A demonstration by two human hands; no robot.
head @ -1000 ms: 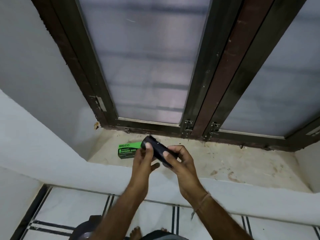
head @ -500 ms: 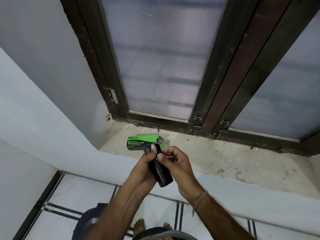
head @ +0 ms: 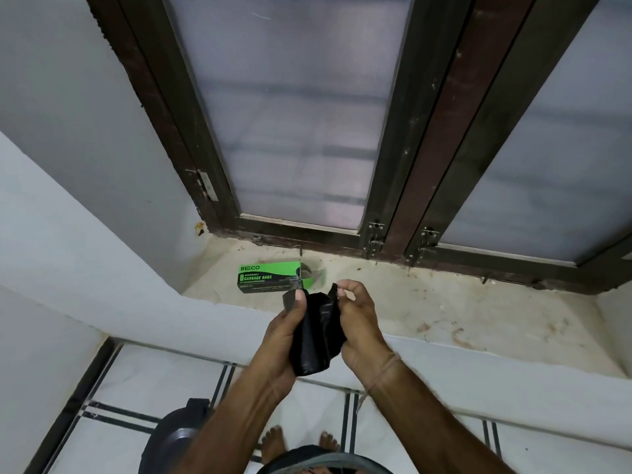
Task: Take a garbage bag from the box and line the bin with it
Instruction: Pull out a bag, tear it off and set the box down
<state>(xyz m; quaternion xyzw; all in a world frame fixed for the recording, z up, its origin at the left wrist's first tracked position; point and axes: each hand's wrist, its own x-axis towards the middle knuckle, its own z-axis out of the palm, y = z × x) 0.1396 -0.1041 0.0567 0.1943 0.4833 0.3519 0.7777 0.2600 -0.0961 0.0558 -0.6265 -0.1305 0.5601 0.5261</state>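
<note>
A black roll of garbage bags (head: 316, 333) hangs upright between both hands, over the front edge of the window ledge. My left hand (head: 285, 331) grips its left side with the thumb pressed on the top corner. My right hand (head: 359, 319) pinches a loose black flap at the top right. The green and black garbage bag box (head: 270, 277) lies on the ledge just behind my hands, its right end flap open. The dark round bin (head: 174, 439) stands on the floor at the lower left, partly hidden by my left forearm.
The stained stone window ledge (head: 461, 313) runs in front of a dark-framed frosted window (head: 301, 131). A white wall (head: 68, 251) closes the left side. Below is white tiled floor (head: 136, 381) with black stripes, and my bare feet (head: 273, 443).
The roll has swung from lying slanted to hanging upright and has come closer to me. My right fingers have pulled a flap loose at its top. The view has tilted down.
</note>
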